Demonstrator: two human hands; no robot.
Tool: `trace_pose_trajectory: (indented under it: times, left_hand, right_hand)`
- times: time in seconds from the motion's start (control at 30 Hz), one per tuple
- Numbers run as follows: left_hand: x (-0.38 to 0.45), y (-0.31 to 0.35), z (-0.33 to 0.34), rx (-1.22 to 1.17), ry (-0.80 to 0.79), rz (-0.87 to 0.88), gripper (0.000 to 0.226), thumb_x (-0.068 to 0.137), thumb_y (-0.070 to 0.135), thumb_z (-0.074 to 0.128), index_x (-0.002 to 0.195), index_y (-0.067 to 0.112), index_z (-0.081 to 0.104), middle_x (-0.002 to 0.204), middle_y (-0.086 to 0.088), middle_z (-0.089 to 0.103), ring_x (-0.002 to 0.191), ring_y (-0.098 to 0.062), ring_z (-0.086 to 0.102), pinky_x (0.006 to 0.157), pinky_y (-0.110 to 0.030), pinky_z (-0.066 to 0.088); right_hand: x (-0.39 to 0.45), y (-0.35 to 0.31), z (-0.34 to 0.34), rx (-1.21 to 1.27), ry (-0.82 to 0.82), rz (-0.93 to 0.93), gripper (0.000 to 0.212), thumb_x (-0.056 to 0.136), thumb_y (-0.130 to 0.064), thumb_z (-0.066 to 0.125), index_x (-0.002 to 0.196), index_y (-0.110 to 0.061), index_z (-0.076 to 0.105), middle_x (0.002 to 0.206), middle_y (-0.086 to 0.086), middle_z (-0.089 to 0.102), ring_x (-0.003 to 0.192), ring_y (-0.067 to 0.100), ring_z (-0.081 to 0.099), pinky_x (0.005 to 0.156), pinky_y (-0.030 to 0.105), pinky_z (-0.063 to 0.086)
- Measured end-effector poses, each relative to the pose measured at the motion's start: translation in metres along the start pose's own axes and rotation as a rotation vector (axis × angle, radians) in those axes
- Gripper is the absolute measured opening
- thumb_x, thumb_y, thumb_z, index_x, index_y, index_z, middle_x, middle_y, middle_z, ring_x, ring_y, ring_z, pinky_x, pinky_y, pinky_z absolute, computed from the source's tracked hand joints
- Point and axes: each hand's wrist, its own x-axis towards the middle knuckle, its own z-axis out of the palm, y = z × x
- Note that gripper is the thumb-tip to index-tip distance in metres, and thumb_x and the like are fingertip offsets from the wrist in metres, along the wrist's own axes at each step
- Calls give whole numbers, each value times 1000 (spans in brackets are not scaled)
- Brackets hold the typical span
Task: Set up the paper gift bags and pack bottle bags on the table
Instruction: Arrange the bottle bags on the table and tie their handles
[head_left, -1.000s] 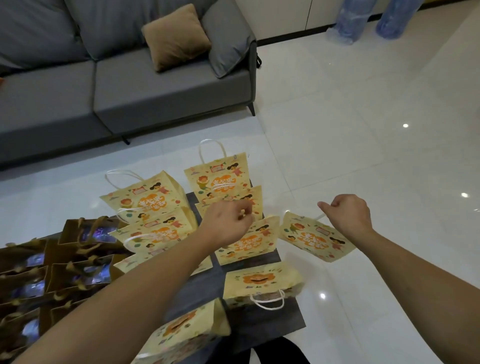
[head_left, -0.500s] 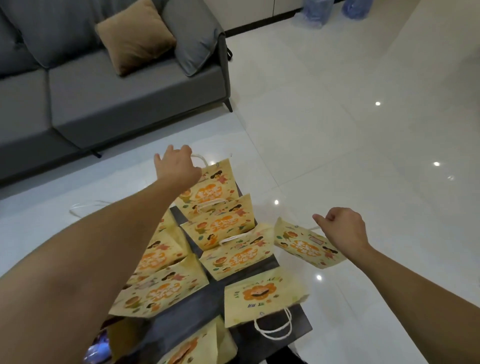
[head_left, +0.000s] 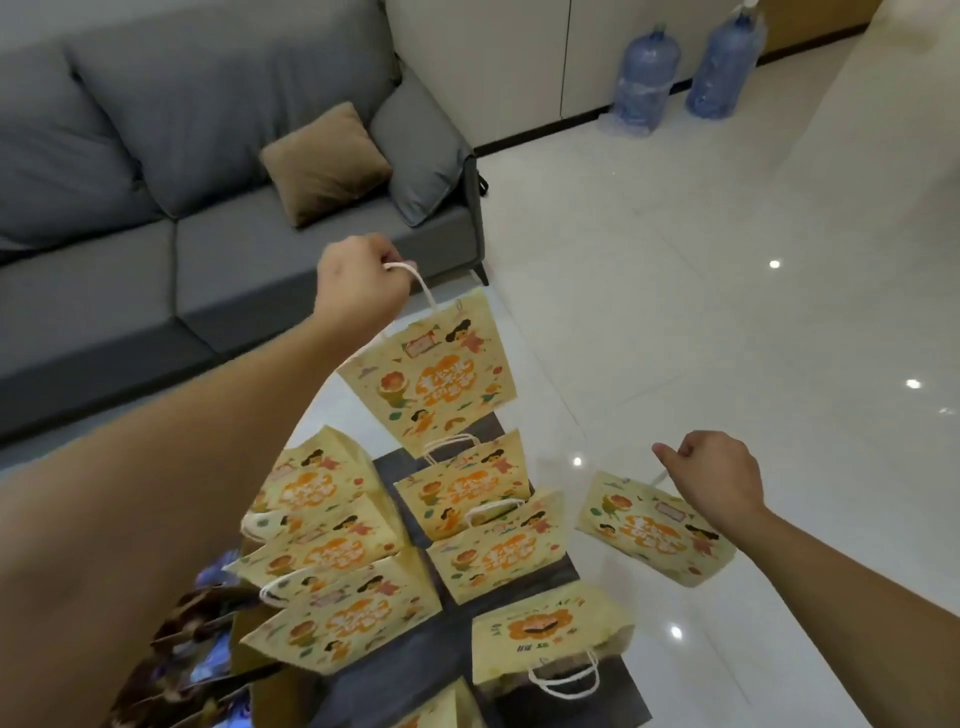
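Lifted bag: pale yellow paper gift bag with orange cartoon print (head_left: 431, 371), hanging in the air above the far end of the counter; half a second ago it stood on the counter at the head of the right row.
Left hand: left hand (head_left: 358, 280), grip closed round the white cord handle (head_left: 418, 280) of the lifted bag; earlier it was only reaching over that bag's top.
Second held bag: matching yellow printed paper bag (head_left: 652, 527), tilted, hanging off the right side of the counter over the floor, about where it hung before.
Right hand: right hand (head_left: 714, 475), grip closed on this bag's white handle; posture unchanged.
Counter: dark grey counter (head_left: 415, 670), narrow, running away from the camera.
Bags on counter: further yellow printed bags in two rows (head_left: 337, 551), leaning and overlapping; nearest right one (head_left: 550, 636) has its white handles toward the camera.
Bottle bags: brown paper bags with twisted handles (head_left: 192, 654), at the counter's near left, partly hidden by the left forearm.
Writing: orange lettering on every yellow bag, too blurred to read.
Surroundings: grey fabric sofa (head_left: 156, 171) with a tan cushion (head_left: 324, 163); white glossy tiled floor (head_left: 727, 286); two blue water jugs (head_left: 644, 78) by the far wall.
View change: camera now pitched higher; the jugs show in full.
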Motion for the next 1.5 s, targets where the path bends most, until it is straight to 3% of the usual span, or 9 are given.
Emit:
trace_pose_trajectory:
  times: [0.13, 0.23, 0.47, 0.57, 0.67, 0.97, 1.17, 1.37, 1.5]
  left_hand:
    - [-6, 40, -54, 4, 168, 72, 23, 90, 30, 63, 73, 14, 66, 68, -3, 62, 75, -27, 58, 65, -39, 49]
    - [-17, 69, -99, 5, 268, 114, 20, 87, 25, 62, 68, 20, 58, 60, 3, 48, 74, -25, 53, 66, -34, 41]
    - [-52, 113, -196, -84, 473, 94, 20, 86, 35, 67, 76, 18, 72, 71, -2, 66, 78, -26, 62, 66, -35, 48]
    - [-73, 122, -230, -91, 517, 109, 15, 87, 27, 67, 77, 17, 73, 72, 1, 66, 78, -24, 61, 64, -29, 40]
    - [-98, 123, -255, -94, 558, 103, 13, 87, 23, 68, 76, 17, 72, 72, 3, 66, 78, -22, 61, 66, -33, 49]
    - [-171, 96, -280, -6, 568, 79, 14, 87, 22, 71, 74, 16, 70, 70, -1, 63, 76, -25, 61, 68, -38, 52]
    - [-214, 71, -278, 42, 632, 22, 23, 83, 23, 75, 63, 17, 66, 58, 7, 55, 61, -11, 48, 60, -27, 33]
    - [-250, 43, -271, 56, 677, -26, 27, 83, 24, 77, 61, 14, 65, 56, 4, 56, 60, -15, 51, 61, -30, 37]
    - [-261, 28, -268, 36, 683, -16, 26, 83, 24, 77, 62, 16, 65, 56, 5, 56, 58, -19, 54, 62, -39, 51]
  right_hand:
    - [-6, -22, -32, 5, 26, -59, 42, 94, -42, 63, 64, -13, 63, 63, 4, 64, 67, 25, 61, 59, 31, 46]
    - [-12, -45, -68, 13, 68, -127, 44, 93, -45, 64, 65, -11, 63, 62, 3, 64, 63, 22, 60, 54, 28, 40]
    - [-39, -113, -155, -42, 45, -378, 27, 83, -34, 78, 93, -17, 59, 98, 4, 67, 90, 24, 62, 66, 30, 44]
    - [-58, -145, -184, -57, 81, -494, 25, 86, -30, 76, 101, -16, 63, 102, 4, 66, 94, 25, 62, 69, 29, 43]
    - [-76, -174, -210, -9, 166, -589, 26, 87, -34, 77, 99, -15, 64, 99, 7, 65, 91, 26, 60, 71, 32, 46]
    - [-114, -235, -235, 93, 168, -807, 29, 85, -34, 79, 75, -19, 56, 75, 3, 59, 69, 17, 52, 52, 28, 31]
    - [-140, -275, -231, 119, 155, -945, 30, 84, -32, 79, 73, -23, 54, 80, 1, 59, 68, 11, 48, 52, 27, 29]
    - [-161, -305, -229, 137, 163, -1066, 27, 84, -31, 80, 75, -20, 57, 77, 0, 60, 66, 10, 49, 51, 26, 30]
    - [-168, -319, -228, 140, 186, -1117, 24, 84, -33, 80, 83, -16, 62, 78, 0, 59, 68, 11, 51, 52, 26, 31]
